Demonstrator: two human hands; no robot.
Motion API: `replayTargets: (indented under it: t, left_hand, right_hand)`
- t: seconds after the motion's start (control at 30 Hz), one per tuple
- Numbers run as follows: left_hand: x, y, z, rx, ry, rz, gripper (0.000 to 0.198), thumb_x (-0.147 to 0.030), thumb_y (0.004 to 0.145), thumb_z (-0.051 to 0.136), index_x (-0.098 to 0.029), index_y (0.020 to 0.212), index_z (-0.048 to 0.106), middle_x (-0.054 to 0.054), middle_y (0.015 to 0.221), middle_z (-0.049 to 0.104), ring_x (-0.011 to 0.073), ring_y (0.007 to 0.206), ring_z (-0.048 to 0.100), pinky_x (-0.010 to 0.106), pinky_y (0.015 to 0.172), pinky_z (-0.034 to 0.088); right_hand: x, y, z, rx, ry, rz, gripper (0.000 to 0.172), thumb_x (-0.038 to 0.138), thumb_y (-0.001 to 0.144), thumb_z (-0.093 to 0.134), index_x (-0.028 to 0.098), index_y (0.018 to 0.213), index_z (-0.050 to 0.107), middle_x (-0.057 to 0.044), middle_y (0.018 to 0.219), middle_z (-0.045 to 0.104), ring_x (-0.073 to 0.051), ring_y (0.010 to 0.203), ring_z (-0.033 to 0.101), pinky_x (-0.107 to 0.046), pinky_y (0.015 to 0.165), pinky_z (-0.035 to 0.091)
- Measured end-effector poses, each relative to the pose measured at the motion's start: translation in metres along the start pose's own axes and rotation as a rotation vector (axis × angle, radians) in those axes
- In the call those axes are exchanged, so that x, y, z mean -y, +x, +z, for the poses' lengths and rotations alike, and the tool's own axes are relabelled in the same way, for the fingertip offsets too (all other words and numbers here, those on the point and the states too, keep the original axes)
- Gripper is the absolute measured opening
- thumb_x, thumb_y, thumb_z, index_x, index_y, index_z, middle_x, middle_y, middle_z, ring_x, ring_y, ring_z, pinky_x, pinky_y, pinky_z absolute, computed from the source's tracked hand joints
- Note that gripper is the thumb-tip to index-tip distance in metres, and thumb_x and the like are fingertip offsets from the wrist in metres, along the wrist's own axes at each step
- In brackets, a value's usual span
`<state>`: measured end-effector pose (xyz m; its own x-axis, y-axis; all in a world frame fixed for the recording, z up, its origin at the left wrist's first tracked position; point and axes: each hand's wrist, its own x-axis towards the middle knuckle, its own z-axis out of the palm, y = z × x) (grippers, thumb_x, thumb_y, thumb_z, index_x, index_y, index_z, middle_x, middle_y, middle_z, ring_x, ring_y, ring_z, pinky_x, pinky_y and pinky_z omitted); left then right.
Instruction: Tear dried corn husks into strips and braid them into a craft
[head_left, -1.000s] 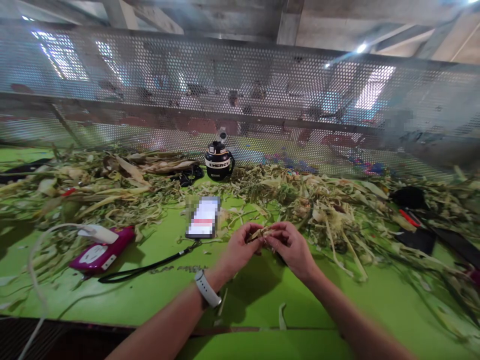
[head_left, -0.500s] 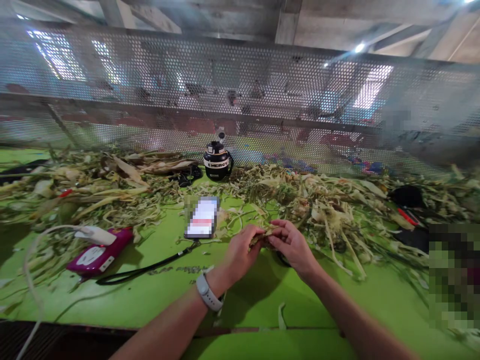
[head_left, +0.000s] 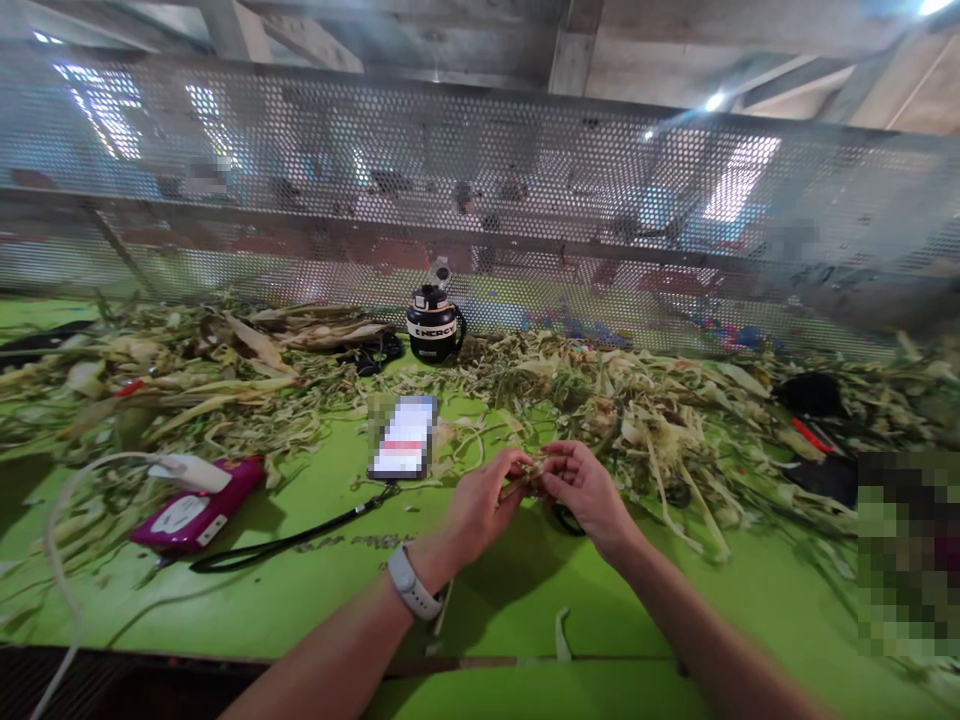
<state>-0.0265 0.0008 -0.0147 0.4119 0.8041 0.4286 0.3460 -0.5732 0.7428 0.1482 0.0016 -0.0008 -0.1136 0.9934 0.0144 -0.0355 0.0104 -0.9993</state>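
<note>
My left hand (head_left: 480, 505) and my right hand (head_left: 587, 489) meet above the green table (head_left: 315, 590), both pinched on a small dry husk piece (head_left: 527, 474) held between their fingertips. A white band sits on my left wrist (head_left: 410, 583). A heap of pale husks and leaves (head_left: 660, 420) lies just beyond my right hand. A phone (head_left: 406, 437) lies flat to the left of my left hand, with a black lanyard (head_left: 292, 540) trailing from it.
A black mug (head_left: 434, 325) stands at the back by the perforated metal screen (head_left: 480, 200). A magenta device (head_left: 196, 510) with a white cable lies at the left. More husks cover the left back (head_left: 187, 380). Black and red tools (head_left: 821, 435) lie at the right.
Both hands have stayed together on the husk piece, shifting slightly up and away from me; the fingers have worked at it a little.
</note>
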Motion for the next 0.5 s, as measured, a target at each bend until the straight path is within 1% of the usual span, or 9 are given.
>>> replayTargets:
  t: [0.07, 0.17, 0.23, 0.3, 0.33, 0.37, 0.4, 0.43, 0.5]
  left_hand:
    - [-0.001, 0.0, -0.001, 0.022, -0.019, -0.004, 0.024, -0.019, 0.086, 0.05, -0.02, 0.11, 0.048, 0.006, 0.096, 0.067, 0.0178, 0.085, 0.065, 0.03, 0.075, 0.051]
    - [0.002, 0.0, 0.001, 0.028, -0.028, 0.024, 0.026, -0.02, 0.086, 0.049, -0.02, 0.112, 0.047, 0.007, 0.095, 0.067, 0.0179, 0.085, 0.064, 0.03, 0.075, 0.05]
    - [0.005, 0.0, 0.002, 0.018, -0.048, 0.046, 0.027, -0.02, 0.086, 0.05, -0.019, 0.113, 0.046, 0.007, 0.096, 0.066, 0.0179, 0.086, 0.064, 0.03, 0.076, 0.049]
    - [0.006, 0.0, 0.002, 0.027, -0.085, 0.059, 0.028, -0.022, 0.086, 0.051, -0.019, 0.114, 0.044, 0.007, 0.096, 0.065, 0.0173, 0.086, 0.063, 0.03, 0.076, 0.049]
    - [0.004, 0.0, 0.001, 0.044, -0.103, 0.053, 0.028, -0.023, 0.086, 0.051, -0.019, 0.113, 0.044, 0.007, 0.095, 0.065, 0.0171, 0.085, 0.063, 0.03, 0.076, 0.048]
    - [0.002, 0.0, 0.001, 0.066, -0.124, 0.045, 0.026, -0.024, 0.086, 0.052, -0.019, 0.111, 0.044, 0.007, 0.094, 0.065, 0.0168, 0.084, 0.062, 0.029, 0.074, 0.048]
    - [-0.001, 0.0, 0.0, 0.083, -0.148, 0.031, 0.024, -0.025, 0.086, 0.053, -0.018, 0.108, 0.045, 0.006, 0.091, 0.064, 0.0164, 0.082, 0.061, 0.029, 0.073, 0.047]
    - [-0.004, 0.001, -0.001, 0.091, -0.178, 0.011, 0.023, -0.025, 0.085, 0.055, -0.018, 0.104, 0.045, 0.006, 0.089, 0.063, 0.016, 0.08, 0.06, 0.028, 0.072, 0.047]
    - [-0.011, 0.001, -0.002, 0.082, -0.288, -0.051, 0.024, -0.027, 0.083, 0.057, -0.018, 0.101, 0.044, 0.005, 0.085, 0.059, 0.0151, 0.078, 0.057, 0.027, 0.068, 0.046]
  right_hand:
    - [-0.003, -0.001, 0.0, -0.018, -0.062, -0.045, 0.04, 0.035, 0.067, 0.072, 0.021, 0.097, 0.051, 0.003, 0.073, 0.056, -0.011, 0.059, 0.056, -0.025, 0.055, 0.048]
    - [-0.004, -0.003, 0.0, 0.024, -0.226, -0.141, 0.03, 0.031, 0.077, 0.061, 0.021, 0.103, 0.053, 0.001, 0.074, 0.057, -0.012, 0.06, 0.056, -0.025, 0.055, 0.049]
    - [-0.002, -0.005, 0.0, 0.045, -0.391, -0.279, 0.025, 0.026, 0.08, 0.056, 0.021, 0.104, 0.058, -0.003, 0.081, 0.06, -0.015, 0.069, 0.058, -0.028, 0.062, 0.05]
    - [0.003, -0.006, -0.001, 0.068, -0.531, -0.418, 0.023, 0.022, 0.08, 0.054, 0.02, 0.101, 0.063, -0.006, 0.085, 0.062, -0.017, 0.079, 0.058, -0.031, 0.069, 0.05]
    - [0.006, -0.007, -0.001, 0.08, -0.57, -0.457, 0.023, 0.02, 0.078, 0.053, 0.02, 0.098, 0.065, -0.007, 0.086, 0.063, -0.018, 0.082, 0.058, -0.032, 0.072, 0.049]
    - [0.009, -0.007, -0.002, 0.095, -0.584, -0.459, 0.022, 0.018, 0.077, 0.053, 0.019, 0.095, 0.066, -0.007, 0.086, 0.064, -0.019, 0.083, 0.059, -0.032, 0.074, 0.049]
    - [0.012, -0.007, -0.003, 0.114, -0.569, -0.42, 0.022, 0.018, 0.076, 0.053, 0.018, 0.093, 0.067, -0.007, 0.086, 0.065, -0.018, 0.081, 0.059, -0.032, 0.073, 0.049]
    - [0.014, -0.006, -0.004, 0.139, -0.531, -0.341, 0.021, 0.019, 0.076, 0.053, 0.018, 0.091, 0.067, -0.006, 0.083, 0.065, -0.017, 0.075, 0.06, -0.031, 0.068, 0.05]
    - [0.017, -0.006, -0.007, 0.175, -0.4, -0.126, 0.018, 0.023, 0.075, 0.053, 0.017, 0.088, 0.065, -0.003, 0.074, 0.064, -0.013, 0.057, 0.058, -0.027, 0.054, 0.048]
